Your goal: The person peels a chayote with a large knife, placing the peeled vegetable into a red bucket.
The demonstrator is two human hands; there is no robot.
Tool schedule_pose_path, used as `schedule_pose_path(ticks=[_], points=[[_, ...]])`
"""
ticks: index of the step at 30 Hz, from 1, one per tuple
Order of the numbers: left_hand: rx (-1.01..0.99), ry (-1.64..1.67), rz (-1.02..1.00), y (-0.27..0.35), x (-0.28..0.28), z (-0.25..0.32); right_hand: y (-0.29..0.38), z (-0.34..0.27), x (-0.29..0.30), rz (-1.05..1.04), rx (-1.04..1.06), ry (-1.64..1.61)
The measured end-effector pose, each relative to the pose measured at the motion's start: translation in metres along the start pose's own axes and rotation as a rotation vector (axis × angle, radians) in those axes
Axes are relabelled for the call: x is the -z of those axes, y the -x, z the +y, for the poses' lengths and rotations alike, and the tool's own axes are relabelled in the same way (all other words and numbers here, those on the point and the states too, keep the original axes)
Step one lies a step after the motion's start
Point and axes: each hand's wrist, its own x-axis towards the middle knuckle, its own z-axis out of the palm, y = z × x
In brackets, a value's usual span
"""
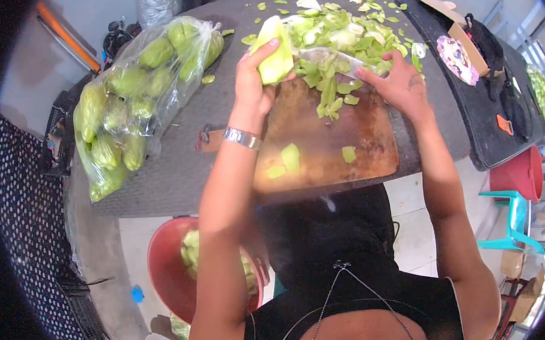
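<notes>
My left hand (250, 79) grips a peeled pale-green chayote (274, 51), raised over the far left of a wooden cutting board (327, 133). Thumb and fingers press on its sides. At the far right of the board, my right hand (401, 83) has its thumb and index finger spread beside a knife blade (351, 63). Peels partly cover the blade, and the handle is hidden, so whether that hand holds it is unclear. A heap of green peels (327, 78) lies around the knife and spreads beyond the board. A few loose peels (291, 157) rest near the board's front edge.
At left on the dark table (168, 177) sits a clear plastic bag of unpeeled chayotes (129, 80). Below, a red bucket (165, 267) contains pale pieces. A black side table (483, 127) at right bears an open cardboard box (468, 49). A turquoise stool (513, 222) stands under it.
</notes>
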Motion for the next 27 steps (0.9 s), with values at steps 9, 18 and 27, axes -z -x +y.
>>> schedule_pose_path(ticks=[9,18,27], points=[[0.153,-0.517,-0.627,0.037,-0.046,-0.001,0.009,-0.002,-0.001,0.209,-0.031,-0.018],[0.052,-0.843,-0.715,0.039,-0.048,-0.010,0.022,-0.020,0.021,0.087,-0.067,-0.159],[0.068,-0.555,-0.553,0.035,-0.044,0.004,0.032,-0.003,0.035,0.118,-0.110,-0.057]])
